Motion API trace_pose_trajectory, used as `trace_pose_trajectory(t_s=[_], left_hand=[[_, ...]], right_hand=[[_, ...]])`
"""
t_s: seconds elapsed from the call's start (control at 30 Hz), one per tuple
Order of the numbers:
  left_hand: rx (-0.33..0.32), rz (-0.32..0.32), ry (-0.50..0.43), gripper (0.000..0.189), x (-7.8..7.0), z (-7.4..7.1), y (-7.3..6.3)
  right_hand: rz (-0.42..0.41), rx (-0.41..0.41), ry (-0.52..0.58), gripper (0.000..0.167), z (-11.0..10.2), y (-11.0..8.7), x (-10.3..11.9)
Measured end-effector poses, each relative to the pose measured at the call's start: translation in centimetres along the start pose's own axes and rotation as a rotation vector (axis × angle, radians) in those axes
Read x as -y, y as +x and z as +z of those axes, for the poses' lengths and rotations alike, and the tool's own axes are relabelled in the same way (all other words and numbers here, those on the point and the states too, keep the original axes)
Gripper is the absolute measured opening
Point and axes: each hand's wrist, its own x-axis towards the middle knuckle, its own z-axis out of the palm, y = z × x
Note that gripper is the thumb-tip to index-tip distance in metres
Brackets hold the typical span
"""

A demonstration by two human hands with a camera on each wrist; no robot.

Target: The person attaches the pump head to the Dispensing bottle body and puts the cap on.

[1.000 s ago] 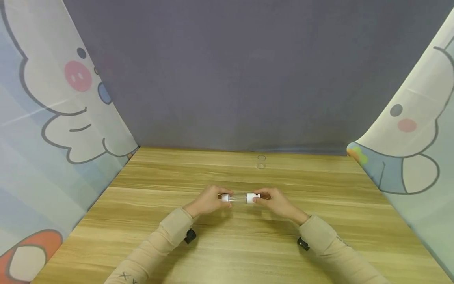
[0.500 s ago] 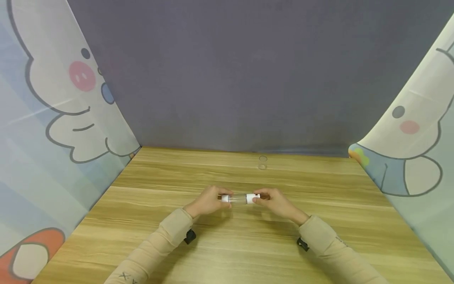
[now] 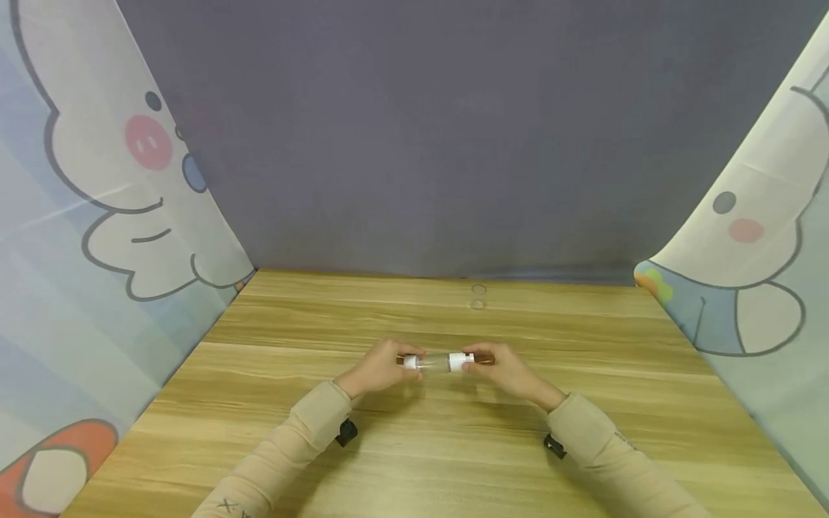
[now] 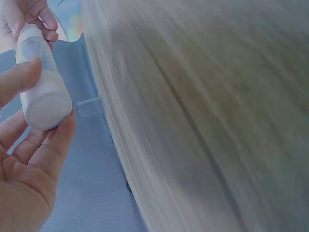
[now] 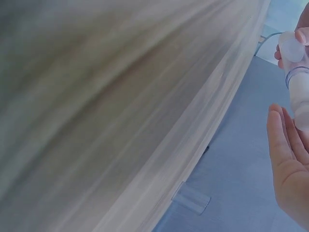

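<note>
Both hands hold a small bottle, clear in the middle and white at both ends, lying sideways above the wooden table. My left hand pinches its left white end between thumb and fingers. In the left wrist view, that end of the bottle is rounded and faces the camera. My right hand grips the other white end, fingers on the far side and thumb on the near side. The right wrist view shows the bottle only partly, cut off by the frame's edge.
A clear, open-looking cylinder stands upright near the back edge of the wooden table. Behind the table hangs a grey curtain. Printed cartoon cloths flank it left and right.
</note>
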Motion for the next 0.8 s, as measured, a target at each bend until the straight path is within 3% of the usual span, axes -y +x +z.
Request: trace_pose_trajectory(t_s=[0.3,0.8], left_hand=[[-0.003,0.01,0.019,0.041,0.11,0.06,0.11],[-0.004,0.012,0.036,0.04,-0.02,0.17,0.11]], right_hand=[[-0.05,-0.029,0.048,0.041,-0.02,0.1,-0.09],[-0.047,-0.004,0.045,0.042,0.13,-0.01,-0.21]])
